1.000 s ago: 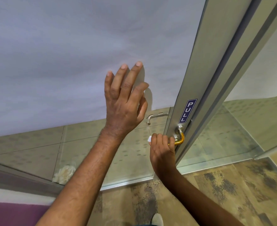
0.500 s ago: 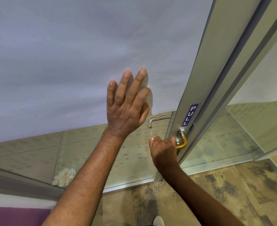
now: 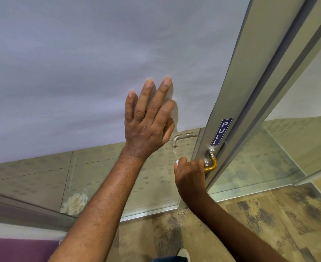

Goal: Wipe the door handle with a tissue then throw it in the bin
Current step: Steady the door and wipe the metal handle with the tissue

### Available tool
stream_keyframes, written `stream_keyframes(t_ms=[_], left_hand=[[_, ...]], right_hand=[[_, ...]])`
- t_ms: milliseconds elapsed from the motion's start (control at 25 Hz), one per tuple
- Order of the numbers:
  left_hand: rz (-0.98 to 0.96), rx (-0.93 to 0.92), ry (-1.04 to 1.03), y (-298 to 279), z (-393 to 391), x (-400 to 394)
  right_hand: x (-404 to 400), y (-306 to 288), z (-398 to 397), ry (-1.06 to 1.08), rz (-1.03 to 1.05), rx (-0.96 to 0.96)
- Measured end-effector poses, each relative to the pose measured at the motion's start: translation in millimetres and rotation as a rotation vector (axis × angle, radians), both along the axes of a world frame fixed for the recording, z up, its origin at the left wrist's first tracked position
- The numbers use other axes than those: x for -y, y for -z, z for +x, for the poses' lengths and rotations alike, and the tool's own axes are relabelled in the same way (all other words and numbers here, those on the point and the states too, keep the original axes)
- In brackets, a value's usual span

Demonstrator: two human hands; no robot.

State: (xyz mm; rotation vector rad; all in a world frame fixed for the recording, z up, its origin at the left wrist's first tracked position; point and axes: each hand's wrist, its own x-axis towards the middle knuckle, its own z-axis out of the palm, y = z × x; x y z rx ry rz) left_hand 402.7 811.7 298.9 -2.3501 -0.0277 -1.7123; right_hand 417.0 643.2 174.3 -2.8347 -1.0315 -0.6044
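The door handle (image 3: 211, 163) is a gold and silver lever on the grey metal door frame (image 3: 229, 103), just under a blue PULL sticker (image 3: 221, 132). My right hand (image 3: 190, 176) is closed around the lever's free end, with a bit of white tissue (image 3: 177, 162) showing at the top of the fist. Most of the tissue is hidden in the hand. My left hand (image 3: 148, 120) lies flat on the frosted glass door panel (image 3: 80, 72), fingers spread, holding nothing.
A second silver handle (image 3: 182, 138) shows through the glass behind the door. To the right is a clear glass panel (image 3: 288, 148) in its frame. Patterned brown carpet (image 3: 250, 224) covers the floor below. No bin is in view.
My right hand has slid slightly along the handle, with less tissue showing at the fist. My left hand stays pressed on the glass; the view has shifted a little.
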Motion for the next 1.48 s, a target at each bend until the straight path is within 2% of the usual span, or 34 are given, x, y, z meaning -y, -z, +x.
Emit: stream_keyframes(t_ms=[200,360,520,600,720,800,1040,1240,1480], left_hand=[[-0.013,-0.01,-0.003,-1,0,1],[-0.013,-0.006,0.0,0,0,1],[-0.014,-0.004,0.003,0,2,1],[-0.013,-0.001,0.004,0,2,1],[-0.01,0.007,0.002,2,1,2],[-0.008,0.008,-0.002,1,2,1],[-0.01,0.003,-0.003,0,0,2],[-0.003,0.014,0.0,-3,1,4],[-0.002,0.011,-0.003,-2,0,3]], right_hand=[[1,0,4,-0.057,0.12,-0.004],[18,13,2,-0.072,0.066,-0.062],[43,30,2,-0.175,0.12,0.096],[38,26,1,-0.165,0.042,0.096],[18,10,1,-0.046,-0.146,-0.071],[7,6,4,-0.004,-0.175,-0.061],[5,7,9,-0.019,0.036,-0.007],[60,44,20,-0.28,0.051,0.155],[82,32,40,-0.338,0.007,0.102]])
